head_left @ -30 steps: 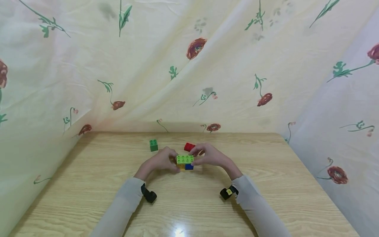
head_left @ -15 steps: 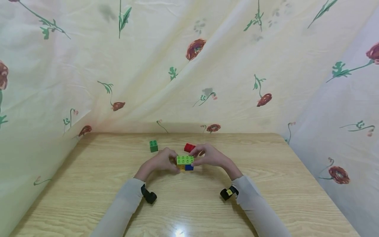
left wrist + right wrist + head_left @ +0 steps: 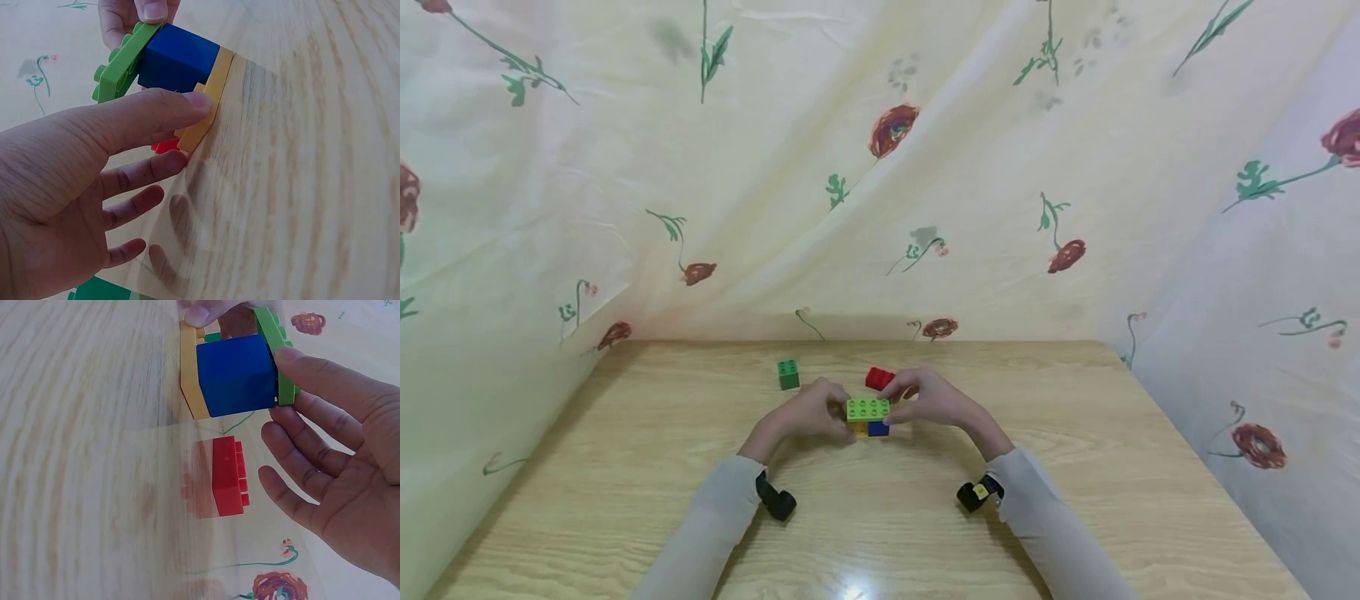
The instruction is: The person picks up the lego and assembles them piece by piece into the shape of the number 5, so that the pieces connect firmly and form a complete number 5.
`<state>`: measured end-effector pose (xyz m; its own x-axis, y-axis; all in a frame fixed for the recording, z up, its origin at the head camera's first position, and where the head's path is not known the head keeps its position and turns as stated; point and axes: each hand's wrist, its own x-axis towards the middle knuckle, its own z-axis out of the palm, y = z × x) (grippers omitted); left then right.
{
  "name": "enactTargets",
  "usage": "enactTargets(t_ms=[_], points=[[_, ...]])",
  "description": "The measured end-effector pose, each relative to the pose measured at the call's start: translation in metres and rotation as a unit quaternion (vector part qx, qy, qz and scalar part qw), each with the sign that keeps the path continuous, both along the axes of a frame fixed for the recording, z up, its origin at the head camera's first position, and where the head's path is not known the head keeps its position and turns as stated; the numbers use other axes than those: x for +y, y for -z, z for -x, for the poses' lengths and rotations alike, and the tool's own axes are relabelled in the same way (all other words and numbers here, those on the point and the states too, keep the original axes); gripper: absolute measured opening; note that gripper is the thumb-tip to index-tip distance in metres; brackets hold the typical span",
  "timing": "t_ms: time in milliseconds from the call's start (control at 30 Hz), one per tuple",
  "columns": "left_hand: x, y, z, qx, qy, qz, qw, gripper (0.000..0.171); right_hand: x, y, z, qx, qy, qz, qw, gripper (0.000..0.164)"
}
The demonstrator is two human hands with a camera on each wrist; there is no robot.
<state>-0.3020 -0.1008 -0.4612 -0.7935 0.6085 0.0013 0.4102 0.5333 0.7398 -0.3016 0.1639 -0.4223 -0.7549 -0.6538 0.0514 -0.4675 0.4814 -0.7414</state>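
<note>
A small stack of toy building bricks stands at the middle of the table. Its base is a yellow-orange plate (image 3: 219, 78), a blue brick (image 3: 234, 375) sits on the right half, and a light green plate (image 3: 867, 409) with studs lies across the top. Beyond the blue brick, the green plate overhangs a gap on the left side. My left hand (image 3: 812, 408) pinches the yellow-orange plate at its left end, thumb on the near side. My right hand (image 3: 928, 396) holds the right end of the light green plate between thumb and fingers.
Behind the stack, near the right fingers, lies a red brick (image 3: 878, 378). A dark green brick (image 3: 787, 375) stands at the back left. Floral cloth (image 3: 775, 208) hangs behind the wooden table (image 3: 880, 533) and along both sides.
The head view has tilted slightly, so everything sits a little lower in it. Both hands keep their hold on the stack, which stays in place.
</note>
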Motion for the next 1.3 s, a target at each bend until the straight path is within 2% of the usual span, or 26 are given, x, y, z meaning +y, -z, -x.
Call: enactTargets(t_ms=[467, 700, 900, 1300], points=[[0.0009, 0.0025, -0.0023, -0.01, 0.0, -0.008, 0.9999, 0.018, 0.0014, 0.0029, -0.0009, -0.007, -0.006, 0.019, 1.0, 0.025], [-0.0007, 0.0049, -0.0061, -0.008, 0.002, -0.006, 0.9999, 0.017, -0.0001, 0.008, -0.0027, -0.011, 0.001, 0.01, 1.0, 0.025], [-0.0009, 0.0032, -0.0061, -0.003, 0.005, -0.008, 0.9999, 0.016, -0.0011, 0.0062, -0.0043, 0.003, 0.002, 0.006, 1.0, 0.025], [-0.0007, 0.0001, -0.004, -0.004, 0.002, -0.01, 0.9999, 0.018, -0.0029, 0.0014, -0.0039, -0.001, 0.009, 0.007, 1.0, 0.023]])
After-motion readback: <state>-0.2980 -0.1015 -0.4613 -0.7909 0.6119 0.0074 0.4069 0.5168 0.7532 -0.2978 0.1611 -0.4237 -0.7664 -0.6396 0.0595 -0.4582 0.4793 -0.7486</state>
